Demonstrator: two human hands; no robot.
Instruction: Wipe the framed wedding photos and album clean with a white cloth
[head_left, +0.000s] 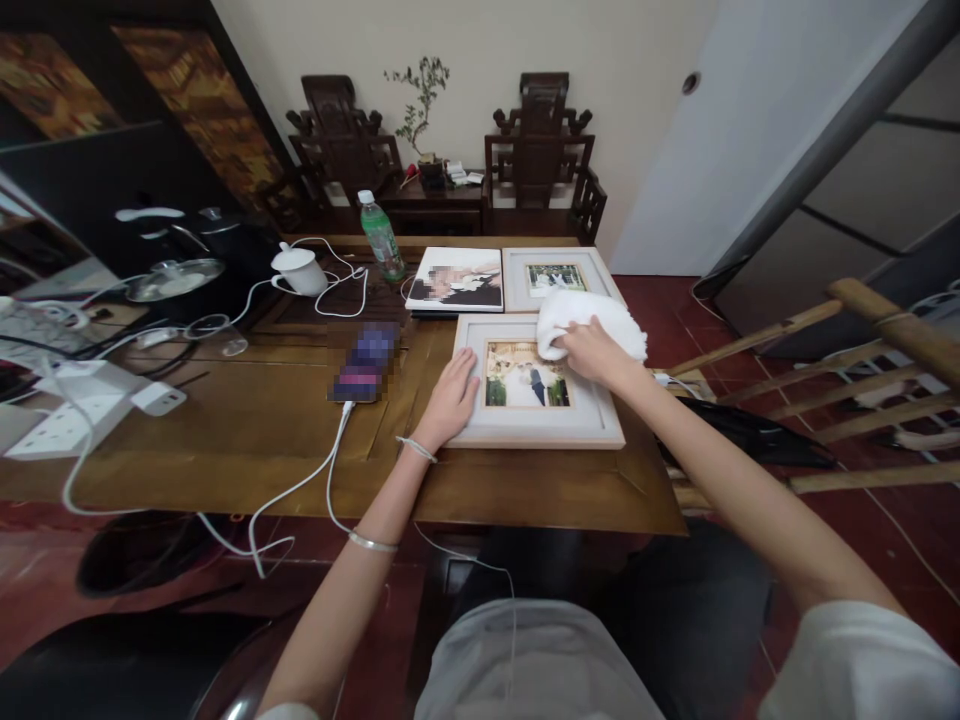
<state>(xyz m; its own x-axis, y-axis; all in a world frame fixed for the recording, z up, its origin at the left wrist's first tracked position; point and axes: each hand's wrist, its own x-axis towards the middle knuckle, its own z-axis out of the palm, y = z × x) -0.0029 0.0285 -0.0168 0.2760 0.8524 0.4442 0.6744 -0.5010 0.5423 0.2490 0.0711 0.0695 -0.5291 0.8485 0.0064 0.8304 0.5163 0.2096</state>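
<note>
A picture frame with a pale border and a wedding photo in its middle lies flat near the table's front right edge. My left hand rests on its left side, fingers stretched out along the border. At the upper right of the frame, my right hand grips a folded white cloth, which covers that corner. Behind lies a second picture frame, its near right part hidden by the cloth. Left of it is a white-edged photo panel on top of something dark.
On the wooden table are a lit phone with a white cable, a green-labelled bottle, a lidded white cup and a power strip. A wooden rack stands to the right.
</note>
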